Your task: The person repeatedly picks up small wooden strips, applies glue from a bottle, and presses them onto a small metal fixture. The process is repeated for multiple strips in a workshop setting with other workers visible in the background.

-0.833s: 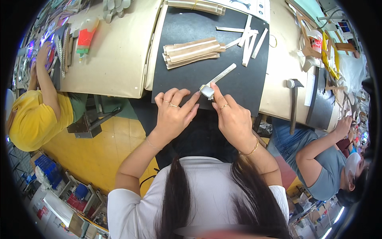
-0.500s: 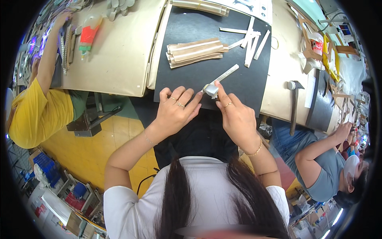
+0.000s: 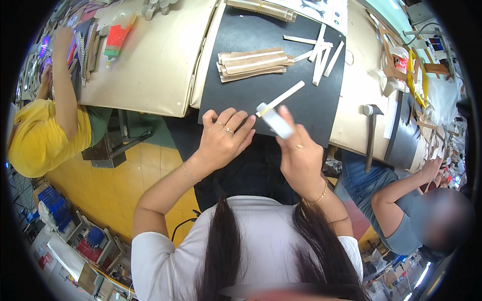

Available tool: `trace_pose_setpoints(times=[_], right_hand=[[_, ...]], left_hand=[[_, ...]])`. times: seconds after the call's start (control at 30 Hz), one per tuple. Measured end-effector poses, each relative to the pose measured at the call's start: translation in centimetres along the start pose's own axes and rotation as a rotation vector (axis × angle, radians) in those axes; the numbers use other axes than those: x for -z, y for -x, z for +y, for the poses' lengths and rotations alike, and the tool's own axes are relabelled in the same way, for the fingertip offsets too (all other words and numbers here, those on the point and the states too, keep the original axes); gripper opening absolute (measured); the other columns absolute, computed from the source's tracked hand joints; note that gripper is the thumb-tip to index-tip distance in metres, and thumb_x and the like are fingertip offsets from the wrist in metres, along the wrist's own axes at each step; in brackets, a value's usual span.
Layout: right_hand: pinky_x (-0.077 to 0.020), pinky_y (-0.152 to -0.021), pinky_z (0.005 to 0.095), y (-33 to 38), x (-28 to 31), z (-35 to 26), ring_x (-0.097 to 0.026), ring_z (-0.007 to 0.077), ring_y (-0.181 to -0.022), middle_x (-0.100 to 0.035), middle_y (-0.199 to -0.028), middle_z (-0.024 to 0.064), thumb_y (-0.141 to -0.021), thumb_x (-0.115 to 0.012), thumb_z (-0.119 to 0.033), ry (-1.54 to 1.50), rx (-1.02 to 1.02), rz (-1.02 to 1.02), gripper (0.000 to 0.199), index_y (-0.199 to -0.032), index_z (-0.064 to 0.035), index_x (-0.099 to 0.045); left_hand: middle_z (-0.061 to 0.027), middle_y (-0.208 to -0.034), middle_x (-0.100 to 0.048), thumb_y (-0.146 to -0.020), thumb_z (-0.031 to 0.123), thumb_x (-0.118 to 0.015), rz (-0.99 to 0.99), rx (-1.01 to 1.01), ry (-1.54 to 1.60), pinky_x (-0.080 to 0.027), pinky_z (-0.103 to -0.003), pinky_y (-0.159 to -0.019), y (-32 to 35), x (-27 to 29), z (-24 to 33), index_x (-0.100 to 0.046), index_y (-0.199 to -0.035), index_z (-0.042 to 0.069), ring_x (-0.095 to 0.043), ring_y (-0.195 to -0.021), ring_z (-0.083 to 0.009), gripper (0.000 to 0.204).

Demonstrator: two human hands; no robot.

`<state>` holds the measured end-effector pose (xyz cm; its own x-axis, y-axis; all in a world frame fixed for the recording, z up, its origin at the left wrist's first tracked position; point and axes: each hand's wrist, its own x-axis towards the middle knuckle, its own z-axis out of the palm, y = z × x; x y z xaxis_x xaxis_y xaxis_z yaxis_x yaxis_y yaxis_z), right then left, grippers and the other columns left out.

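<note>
I have the right hand pinching a white block, motion-blurred, between thumb and index over the mat's near edge; more of it shows than half a second ago. The left hand's fingers are half curled, nothing seen between them, index just beside a strip's end. Beyond, left, a red-and-green bottle, contents unclear; farther, a printed sheet I cannot read

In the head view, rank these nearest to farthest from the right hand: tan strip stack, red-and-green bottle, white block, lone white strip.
1. White block, held in the right hand.
2. Lone white strip, just ahead.
3. Tan strip stack, ahead and left.
4. Red-and-green bottle, far left.
</note>
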<state>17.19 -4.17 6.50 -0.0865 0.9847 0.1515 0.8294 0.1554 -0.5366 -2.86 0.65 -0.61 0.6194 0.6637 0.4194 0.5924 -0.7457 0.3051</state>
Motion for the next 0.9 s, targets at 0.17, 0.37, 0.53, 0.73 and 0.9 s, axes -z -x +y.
trace_pose_setpoints(times=[0.17,0.37,0.53,0.73,0.9], right_hand=[[-0.0516,-0.052,0.0382,0.0,0.1,-0.2,-0.064,0.0255,-0.059,-0.057,-0.079,0.007,-0.096,-0.067,-0.016,0.081,-0.014,-0.126,0.059,-0.153,-0.0163,-0.05],[-0.0515,-0.052,0.0379,-0.1,-0.2,0.4,-0.065,0.0251,-0.06,-0.058,-0.08,0.0076,-0.096,-0.067,-0.014,0.05,-0.007,-0.066,0.059,-0.153,-0.0161,-0.051],[-0.052,-0.057,0.0416,-0.4,1.1,2.6,-0.065,0.0305,-0.066,-0.062,-0.085,0.0113,-0.095,-0.066,-0.007,-0.065,-0.04,0.142,0.059,-0.152,-0.0133,-0.051],[-0.0523,-0.059,0.0421,-1.3,2.0,4.7,-0.065,0.0324,-0.068,-0.064,-0.086,0.0121,-0.097,-0.064,-0.005,-0.042,-0.084,0.306,0.056,-0.151,-0.012,-0.051],[-0.0507,-0.056,0.0416,-1.8,1.5,5.6,-0.063,0.0303,-0.063,-0.06,-0.081,0.0096,-0.1,-0.063,-0.015,0.119,-0.184,0.026,0.054,-0.153,-0.0151,-0.05]], left_hand=[[-0.001,-0.107,-0.065,-0.078,0.018,-0.082,0.019,0.063,0.046,-0.034,-0.042,-0.087,-0.2,0.5,0.0,-0.074,-0.1,0.011,-0.061,-0.101,-0.02,0.025],[0.0003,-0.103,-0.067,-0.075,0.011,-0.084,0.086,0.205,0.111,-0.035,-0.039,-0.09,-1.2,0.7,0.4,-0.075,-0.094,0.012,-0.063,-0.1,-0.0203,0.02],[-0.0021,-0.102,-0.067,-0.078,0.011,-0.084,0.087,0.234,0.191,-0.038,-0.038,-0.089,-3.1,0.1,0.9,-0.074,-0.097,0.009,-0.062,-0.097,-0.0217,0.022],[-0.0069,-0.102,-0.063,-0.079,0.015,-0.084,-0.009,0.28,0.239,-0.043,-0.039,-0.083,-6.1,-1.5,1.9,-0.071,-0.106,0.004,-0.059,-0.094,-0.0259,0.033],[-0.0097,-0.1,-0.062,-0.08,0.018,-0.085,-0.124,0.298,0.207,-0.046,-0.041,-0.086,-8.0,-2.4,2.3,-0.071,-0.108,0.003,-0.06,-0.096,-0.0302,0.034]])
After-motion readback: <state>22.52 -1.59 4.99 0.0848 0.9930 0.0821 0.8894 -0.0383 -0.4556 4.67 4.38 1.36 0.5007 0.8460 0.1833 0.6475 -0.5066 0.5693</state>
